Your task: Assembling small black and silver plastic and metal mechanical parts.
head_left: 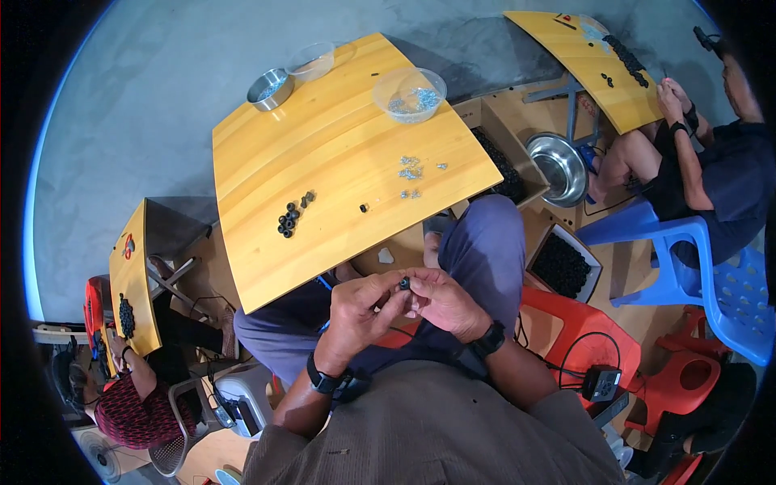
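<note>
Over my lap, just off the near edge of the table, my left hand point(361, 314) and my right hand point(447, 304) meet fingertip to fingertip. Pinched between them is a small round black part point(404, 284) with a hole or lighter centre. Its far side is hidden by my fingers. On the yellow wooden table point(323, 153) ahead lies a cluster of similar black parts point(287, 218), left of the middle. A single black part point(363, 208) sits apart, nearer to my hands. Small heaps of shiny little metal pieces point(411, 172), perhaps screws, lie to the right.
A clear plastic bowl point(409, 95) with metal pieces, a steel bowl point(270, 90) and another clear bowl point(310, 61) stand at the back. Boxes of black parts point(562, 265) and a steel basin point(558, 168) are on the right. Co-workers sit at side tables, one near a blue chair point(687, 250).
</note>
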Demonstrator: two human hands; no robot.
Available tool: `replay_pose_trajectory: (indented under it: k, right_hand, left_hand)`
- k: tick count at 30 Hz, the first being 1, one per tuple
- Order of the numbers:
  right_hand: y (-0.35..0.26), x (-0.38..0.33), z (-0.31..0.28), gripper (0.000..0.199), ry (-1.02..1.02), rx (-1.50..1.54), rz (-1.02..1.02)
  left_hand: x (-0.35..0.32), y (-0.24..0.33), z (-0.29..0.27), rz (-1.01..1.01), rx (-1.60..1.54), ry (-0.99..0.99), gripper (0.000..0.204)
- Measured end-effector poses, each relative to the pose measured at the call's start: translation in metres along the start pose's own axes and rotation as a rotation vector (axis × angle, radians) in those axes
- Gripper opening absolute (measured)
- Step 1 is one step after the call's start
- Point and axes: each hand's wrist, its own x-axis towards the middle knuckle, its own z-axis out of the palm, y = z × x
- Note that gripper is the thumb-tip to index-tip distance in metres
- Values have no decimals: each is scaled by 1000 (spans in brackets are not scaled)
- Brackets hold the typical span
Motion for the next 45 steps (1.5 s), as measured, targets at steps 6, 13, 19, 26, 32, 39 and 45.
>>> replay_pose_trajectory:
  k: [6, 13, 19, 26, 32, 39, 45]
  right_hand:
    - [-1, 2, 1, 27, -9, -17, -32]
    - [2, 3, 4, 24, 65, 66, -63]
    - [-10, 4, -15, 25, -60, 95, -81]
    - [-26, 5, -26, 27, -47, 67, -161]
    - [-26, 3, -25, 27, -51, 61, -175]
    - [-25, 1, -15, 26, -63, 52, -182]
    - [-16, 3, -11, 26, -48, 35, -138]
  left_hand:
    - [2, 0, 3, 154, 247, 33, 37]
    - [1, -12, 12, 164, 279, 25, 33]
    - [30, -37, 0, -84, 157, 176, 18]
    - [71, -96, -13, -188, 446, 157, 16]
    - [75, -106, -1, -258, 536, 121, 12]
    - [58, -106, -9, -219, 492, 113, 11]
    - [44, -99, -13, -251, 397, 147, 9]
